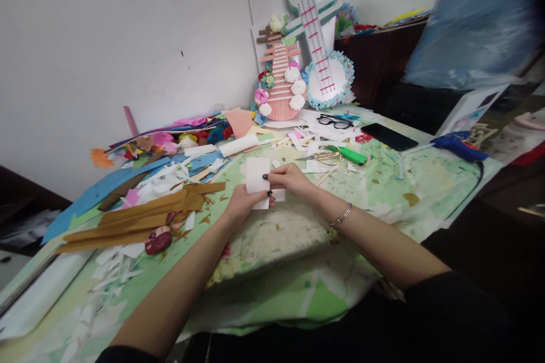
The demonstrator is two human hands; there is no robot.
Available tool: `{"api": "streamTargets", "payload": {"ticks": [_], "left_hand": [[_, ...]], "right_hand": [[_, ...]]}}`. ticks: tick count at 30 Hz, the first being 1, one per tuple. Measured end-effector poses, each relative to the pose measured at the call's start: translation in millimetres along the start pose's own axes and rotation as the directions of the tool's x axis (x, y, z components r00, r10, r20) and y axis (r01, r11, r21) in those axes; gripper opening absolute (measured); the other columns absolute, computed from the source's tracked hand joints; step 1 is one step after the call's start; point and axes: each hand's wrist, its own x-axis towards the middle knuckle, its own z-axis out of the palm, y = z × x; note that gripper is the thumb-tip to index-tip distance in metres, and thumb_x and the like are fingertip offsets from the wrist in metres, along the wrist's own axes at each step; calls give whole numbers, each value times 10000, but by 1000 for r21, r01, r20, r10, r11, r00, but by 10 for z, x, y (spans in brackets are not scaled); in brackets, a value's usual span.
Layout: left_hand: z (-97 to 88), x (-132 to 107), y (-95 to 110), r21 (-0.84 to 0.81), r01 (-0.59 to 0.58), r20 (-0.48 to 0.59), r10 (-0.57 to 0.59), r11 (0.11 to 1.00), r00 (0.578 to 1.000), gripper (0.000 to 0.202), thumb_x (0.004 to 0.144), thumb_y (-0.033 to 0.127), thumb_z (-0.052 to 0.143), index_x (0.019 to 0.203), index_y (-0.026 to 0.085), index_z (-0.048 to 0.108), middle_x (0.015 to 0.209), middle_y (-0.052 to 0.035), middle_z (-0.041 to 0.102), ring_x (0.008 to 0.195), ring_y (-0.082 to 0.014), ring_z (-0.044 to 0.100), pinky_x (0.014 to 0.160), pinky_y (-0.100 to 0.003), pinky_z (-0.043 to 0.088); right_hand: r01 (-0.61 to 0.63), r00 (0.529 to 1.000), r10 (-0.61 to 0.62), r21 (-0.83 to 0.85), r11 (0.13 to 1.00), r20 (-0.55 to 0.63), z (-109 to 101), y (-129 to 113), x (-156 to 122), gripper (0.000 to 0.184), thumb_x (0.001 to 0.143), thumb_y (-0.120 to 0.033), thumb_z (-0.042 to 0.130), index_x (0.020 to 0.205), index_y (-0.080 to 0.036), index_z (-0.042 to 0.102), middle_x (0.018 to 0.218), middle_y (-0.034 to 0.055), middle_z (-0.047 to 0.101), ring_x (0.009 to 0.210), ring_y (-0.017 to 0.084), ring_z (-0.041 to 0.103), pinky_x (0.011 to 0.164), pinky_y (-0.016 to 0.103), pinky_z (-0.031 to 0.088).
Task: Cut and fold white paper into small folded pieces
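Observation:
Between both hands, just above the table, is a small stack or fold of white paper (258, 173); I cannot tell how many layers it has. My left hand (244, 201) grips its lower edge, thumb in front. My right hand (293, 180) pinches its right side, with the thumb on the front face. Another white piece shows behind, below the right fingers. Beyond the right hand lie gold-handled scissors (327, 155) and a green utility knife (352, 155). Strips of brown crepe paper (140, 218) spread out to the left of my left hand.
Two paper-craft instruments, one pink (283, 93) and one blue-edged (330, 82), lean against the wall. A phone (389, 136), glasses (335, 121) and a blue glue gun (460, 145) with its cord lie at right. Paper scraps (162, 181) and a dark red object (158, 240) cover the left.

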Motion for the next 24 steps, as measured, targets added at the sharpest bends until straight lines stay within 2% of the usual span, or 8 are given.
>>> {"api": "streamTargets", "payload": {"ticks": [9, 15, 19, 21, 24], "left_hand": [[4, -4, -43, 35, 46, 75, -49, 998, 996, 316, 592, 265, 813, 796, 62, 683, 673, -101, 718, 584, -200, 682, 626, -317, 584], [13, -40, 0, 45, 78, 100, -82, 996, 992, 325, 588, 268, 818, 792, 63, 670, 673, -106, 713, 593, -201, 684, 628, -324, 585], [41, -92, 17, 74, 110, 108, -118, 991, 987, 338, 535, 227, 837, 767, 51, 666, 662, -128, 708, 582, -220, 682, 574, -319, 572], [52, -103, 23, 83, 110, 99, -118, 991, 988, 331, 534, 229, 831, 761, 57, 663, 651, -118, 703, 565, -214, 674, 561, -321, 569], [52, -97, 30, 92, 79, 72, -86, 993, 994, 311, 557, 256, 816, 759, 76, 662, 628, -83, 695, 529, -185, 651, 551, -314, 563]], "right_hand": [[70, 979, -49, 102, 992, -197, -55, -48, 56, 228, 563, -299, 815, 680, -148, 692, 616, -4, 678, 620, 127, 658, 732, 269, 555], [78, 979, -52, 126, 989, -196, -44, -86, 32, 168, 602, -235, 801, 701, -135, 711, 671, 31, 710, 658, 143, 680, 731, 274, 563], [112, 971, -77, 145, 983, -227, -95, -138, 34, 125, 685, -216, 749, 780, -143, 714, 797, 64, 743, 805, 167, 705, 778, 269, 558], [123, 967, -85, 148, 981, -241, -129, -157, 42, 97, 736, -219, 708, 805, -151, 705, 850, 72, 747, 857, 161, 704, 796, 256, 555], [106, 971, -72, 136, 985, -230, -161, -146, 60, 125, 781, -251, 673, 874, -172, 697, 879, 55, 747, 805, 130, 706, 758, 228, 562]]}}
